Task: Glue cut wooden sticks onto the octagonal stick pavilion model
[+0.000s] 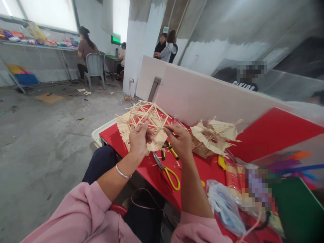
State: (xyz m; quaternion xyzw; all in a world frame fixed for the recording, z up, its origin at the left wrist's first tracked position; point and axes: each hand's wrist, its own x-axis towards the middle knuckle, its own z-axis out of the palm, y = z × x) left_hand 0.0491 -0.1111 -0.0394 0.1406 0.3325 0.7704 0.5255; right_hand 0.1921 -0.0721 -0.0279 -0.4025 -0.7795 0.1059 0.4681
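A model frame of thin wooden sticks (149,113) is held up over the near corner of the red table (187,184). My left hand (139,137) is closed on its lower left side, thumb on top. At the frame's right side my right hand (181,136) pinches with thumb and forefinger; whether it grips a stick or only a joint is too small to tell. A fan-like round of pale sticks (123,130) shows behind and below the frame. Scissors with yellow handles (172,177) and black-and-yellow pliers (173,152) lie below my hands.
Another stick model with a pale roof (215,138) stands on the table to the right. Nearer are a crumpled plastic bag (225,206) and a dark green board (298,206). A white partition (202,91) borders the table's far side. Several people are farther off.
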